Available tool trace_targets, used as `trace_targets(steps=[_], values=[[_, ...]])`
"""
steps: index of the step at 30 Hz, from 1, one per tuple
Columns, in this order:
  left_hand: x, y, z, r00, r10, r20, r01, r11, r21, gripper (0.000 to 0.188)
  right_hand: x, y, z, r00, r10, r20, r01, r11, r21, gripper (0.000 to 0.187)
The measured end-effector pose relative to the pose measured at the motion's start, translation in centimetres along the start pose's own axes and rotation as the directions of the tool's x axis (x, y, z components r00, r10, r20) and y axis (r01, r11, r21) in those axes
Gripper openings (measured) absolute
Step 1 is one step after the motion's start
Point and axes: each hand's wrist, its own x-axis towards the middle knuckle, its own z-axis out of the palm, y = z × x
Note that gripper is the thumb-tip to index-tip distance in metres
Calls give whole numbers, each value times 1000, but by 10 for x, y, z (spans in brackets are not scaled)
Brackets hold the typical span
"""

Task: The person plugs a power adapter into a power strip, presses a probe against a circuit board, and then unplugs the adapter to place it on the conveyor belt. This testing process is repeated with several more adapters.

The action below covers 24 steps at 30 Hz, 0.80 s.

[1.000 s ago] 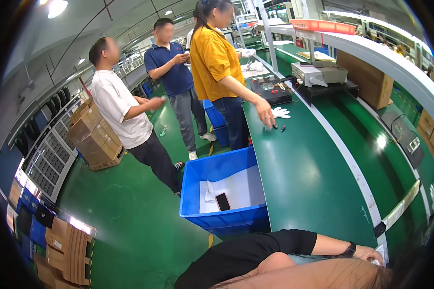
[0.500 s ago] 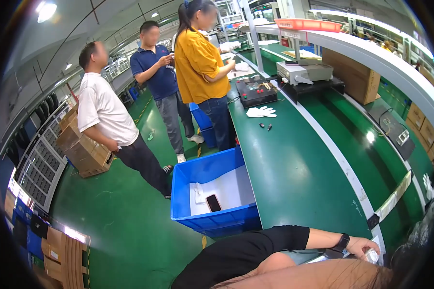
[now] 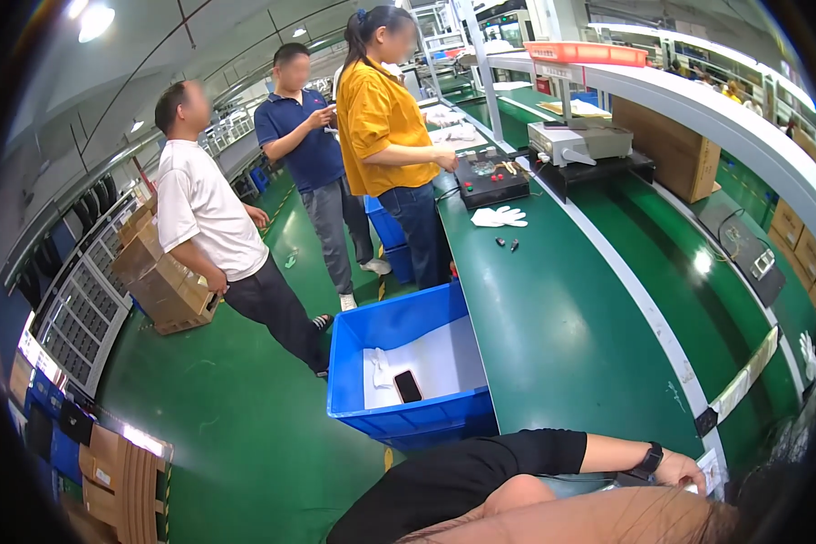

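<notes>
My left hand (image 3: 676, 470) is at the bench's near right, with a black watch (image 3: 648, 460) on its wrist and a black sleeve above. Its fingers are curled and pressed together around something small and pale, mostly hidden by them. Beside the fingertips lies a flat white piece (image 3: 713, 469). Bare skin blurs across the lower edge in front of the arm, and my right hand does not show. Farther up the green bench (image 3: 562, 335) lie a white glove (image 3: 499, 217) and two small black parts (image 3: 508, 245).
A blue bin (image 3: 399, 317) stands against the bench's left edge, holding a phone (image 3: 408, 386) and white material. At the far end, a person in yellow (image 3: 372, 118) reaches to a black box with red buttons (image 3: 491, 184). Two others stand left. A grey instrument (image 3: 580, 140) sits beyond.
The view has shifted slightly, moving the scene a little right. My left fingers have turned downward beside the white piece. The person in yellow has lowered a hand to the black box.
</notes>
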Motion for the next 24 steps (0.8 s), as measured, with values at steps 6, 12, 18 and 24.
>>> trace_targets(steps=[6,12,18,24], values=[[1,-5,-3,998,-61,29,65,987,-149,58,-1,-2,4,999,23,-36,-27,993,-111,32],[3,-9,-7,994,-92,57,99,984,-149,60,-4,-8,1,995,37,-91,-57,973,-225,32],[4,-12,-12,993,-84,79,96,982,-163,60,-8,-8,-1,987,42,-153,-89,943,-319,32],[1,-4,-6,997,-52,59,62,979,-192,59,-8,-9,1,980,48,-192,-126,900,-416,33]])
